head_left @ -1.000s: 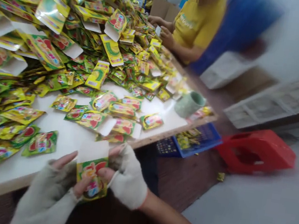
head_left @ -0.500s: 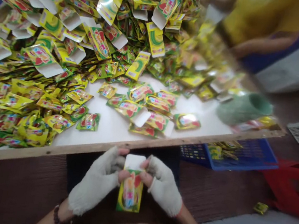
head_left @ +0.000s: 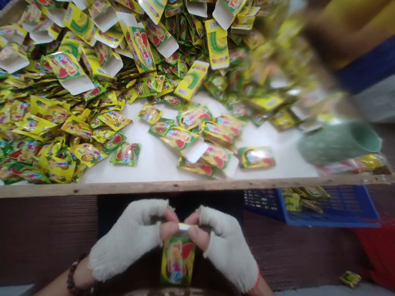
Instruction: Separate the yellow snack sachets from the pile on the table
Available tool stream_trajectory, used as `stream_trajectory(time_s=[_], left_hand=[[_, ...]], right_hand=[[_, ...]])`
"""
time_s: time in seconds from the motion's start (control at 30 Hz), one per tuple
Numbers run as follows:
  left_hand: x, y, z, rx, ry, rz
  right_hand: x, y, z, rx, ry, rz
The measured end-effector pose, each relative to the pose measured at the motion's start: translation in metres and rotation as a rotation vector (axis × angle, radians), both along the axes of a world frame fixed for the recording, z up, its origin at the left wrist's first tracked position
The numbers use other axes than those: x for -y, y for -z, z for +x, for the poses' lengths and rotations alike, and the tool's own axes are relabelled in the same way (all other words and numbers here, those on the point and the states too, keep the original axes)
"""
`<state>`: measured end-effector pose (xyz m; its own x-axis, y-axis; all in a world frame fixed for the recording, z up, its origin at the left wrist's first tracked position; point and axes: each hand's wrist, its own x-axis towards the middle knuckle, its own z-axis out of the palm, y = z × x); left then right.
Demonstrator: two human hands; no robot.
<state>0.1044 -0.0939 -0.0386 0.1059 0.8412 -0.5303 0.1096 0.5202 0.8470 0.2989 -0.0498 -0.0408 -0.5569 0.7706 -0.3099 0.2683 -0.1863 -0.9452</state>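
Observation:
Both my hands wear white fingerless gloves and meet below the table's front edge. My left hand (head_left: 132,237) and my right hand (head_left: 227,249) pinch the top of one small yellow-green carton (head_left: 177,261), which stands upright between them above my lap. Its white top flap lies folded down under my fingertips. On the white table (head_left: 157,167) in front lies a big heap of the same flat cartons and small sachets (head_left: 82,76).
A green cup (head_left: 335,141) stands at the table's right end. A blue basket (head_left: 326,207) with packets sits on the floor under that end, beside a red stool (head_left: 394,246). A person in a yellow shirt (head_left: 353,23) works across the table.
The view swung down and left over my lap. The carton's white flap, standing up before, has been folded down. My hands have drawn closer together on its top.

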Motion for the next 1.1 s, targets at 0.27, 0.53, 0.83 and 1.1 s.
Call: stream_trajectory(time_s=[0.27, 0.53, 0.83, 1.1], left_hand=[[0.007, 0.005, -0.003, 0.105, 0.101, -0.036], [0.01, 0.004, -0.005, 0.041, 0.203, 0.085], [0.007, 0.007, 0.0, -0.015, 0.163, -0.012], [0.014, 0.009, 0.002, -0.044, 0.118, -0.014]], right_hand=[[-0.002, 0.012, 0.006, -0.062, -0.084, -0.126], [0.003, 0.01, 0.018, 0.004, -0.199, -0.102], [0.009, 0.015, 0.017, -0.002, -0.121, -0.181], [0.01, 0.015, 0.016, 0.026, -0.149, -0.128]])
